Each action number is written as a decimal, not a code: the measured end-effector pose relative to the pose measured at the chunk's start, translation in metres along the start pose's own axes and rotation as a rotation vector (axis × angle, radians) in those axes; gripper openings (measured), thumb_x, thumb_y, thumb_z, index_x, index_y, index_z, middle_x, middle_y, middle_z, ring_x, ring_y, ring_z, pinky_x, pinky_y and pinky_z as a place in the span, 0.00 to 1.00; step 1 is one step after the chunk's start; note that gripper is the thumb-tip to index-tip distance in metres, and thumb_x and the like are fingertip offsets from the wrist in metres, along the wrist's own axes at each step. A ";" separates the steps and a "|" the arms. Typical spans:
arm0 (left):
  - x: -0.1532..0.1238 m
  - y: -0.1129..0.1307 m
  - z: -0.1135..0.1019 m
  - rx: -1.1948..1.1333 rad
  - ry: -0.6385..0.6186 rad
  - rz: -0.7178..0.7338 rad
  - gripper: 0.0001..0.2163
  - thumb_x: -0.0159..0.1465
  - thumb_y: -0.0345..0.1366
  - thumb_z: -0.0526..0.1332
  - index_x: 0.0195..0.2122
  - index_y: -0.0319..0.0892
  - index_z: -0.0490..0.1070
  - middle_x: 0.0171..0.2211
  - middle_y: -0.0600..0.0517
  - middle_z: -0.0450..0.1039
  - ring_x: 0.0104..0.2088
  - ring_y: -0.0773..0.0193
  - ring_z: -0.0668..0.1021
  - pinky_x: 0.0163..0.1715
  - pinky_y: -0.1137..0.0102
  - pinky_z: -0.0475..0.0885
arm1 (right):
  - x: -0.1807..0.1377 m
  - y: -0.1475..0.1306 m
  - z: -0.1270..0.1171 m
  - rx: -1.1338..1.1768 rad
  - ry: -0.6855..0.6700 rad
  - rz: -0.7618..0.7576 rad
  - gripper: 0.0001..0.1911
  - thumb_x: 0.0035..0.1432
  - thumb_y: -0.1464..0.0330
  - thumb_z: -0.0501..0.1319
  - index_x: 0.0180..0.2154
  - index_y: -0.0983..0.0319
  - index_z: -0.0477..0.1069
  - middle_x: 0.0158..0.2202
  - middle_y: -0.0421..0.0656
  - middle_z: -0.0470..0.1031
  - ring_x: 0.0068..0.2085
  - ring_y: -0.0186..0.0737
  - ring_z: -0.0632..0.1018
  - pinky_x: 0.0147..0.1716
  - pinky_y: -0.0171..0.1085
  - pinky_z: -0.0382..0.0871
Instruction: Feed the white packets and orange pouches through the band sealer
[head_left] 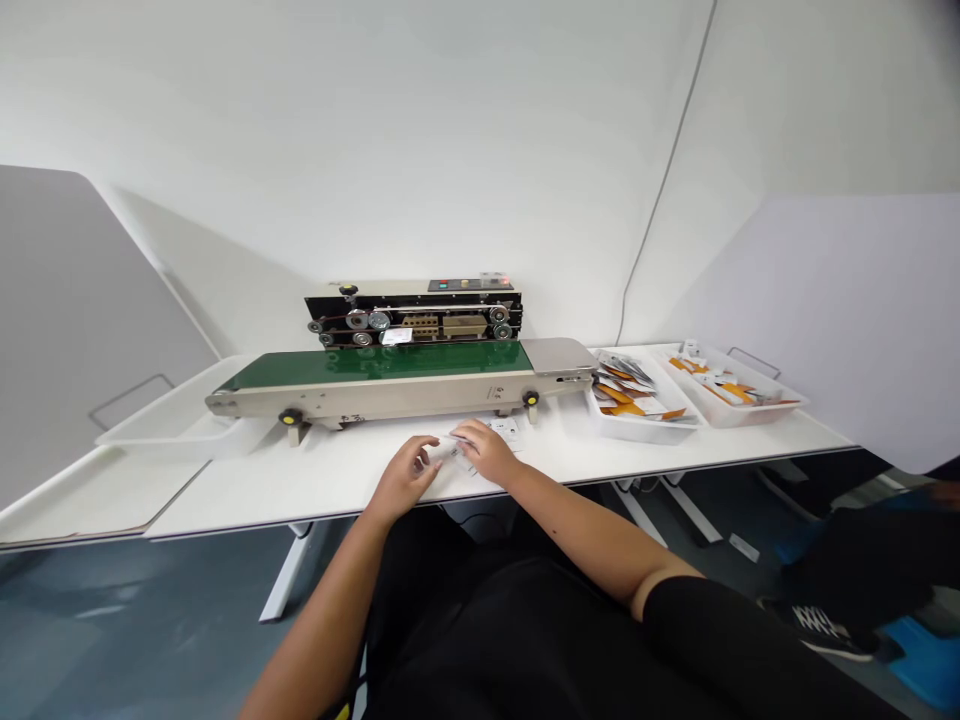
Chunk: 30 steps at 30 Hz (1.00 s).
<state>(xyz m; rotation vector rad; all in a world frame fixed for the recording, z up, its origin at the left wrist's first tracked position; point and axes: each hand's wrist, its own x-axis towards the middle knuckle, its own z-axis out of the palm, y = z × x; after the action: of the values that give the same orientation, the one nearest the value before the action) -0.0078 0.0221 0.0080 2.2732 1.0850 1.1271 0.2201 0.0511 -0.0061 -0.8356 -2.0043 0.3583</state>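
Observation:
Near the front edge of the table, my right hand (484,452) is closed on a small clear plastic bag (450,452) with dark printed marks. My left hand (407,475) is at the bag's left side, its fingers curved and a gap showing between thumb and forefinger. Whether its fingertips touch the bag is hard to see. Just behind my right hand lie a few white printed packets (507,430), partly covered by it. Beyond both hands stands a band sealing machine with a green conveyor belt (375,366); a small white packet (397,336) rests against its rollers.
Right of the machine, one white bin (649,430) holds many orange and silver packets, and a second bin (750,412) holds similar ones. A white tray (172,430) stands at the left end. At far right, a person's shoe (821,628) shows near a blue object (926,655).

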 end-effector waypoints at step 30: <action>-0.006 -0.024 0.001 -0.259 0.184 -0.190 0.13 0.64 0.48 0.66 0.40 0.44 0.74 0.32 0.52 0.74 0.32 0.62 0.76 0.33 0.70 0.71 | -0.007 -0.006 -0.002 0.093 -0.030 0.015 0.14 0.65 0.64 0.62 0.51 0.58 0.76 0.45 0.46 0.79 0.36 0.38 0.77 0.40 0.37 0.73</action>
<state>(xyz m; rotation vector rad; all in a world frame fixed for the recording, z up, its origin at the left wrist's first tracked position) -0.0202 0.0320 -0.0105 1.8577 1.1226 1.3317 0.2218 0.0416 -0.0067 -0.7920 -1.9937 0.4715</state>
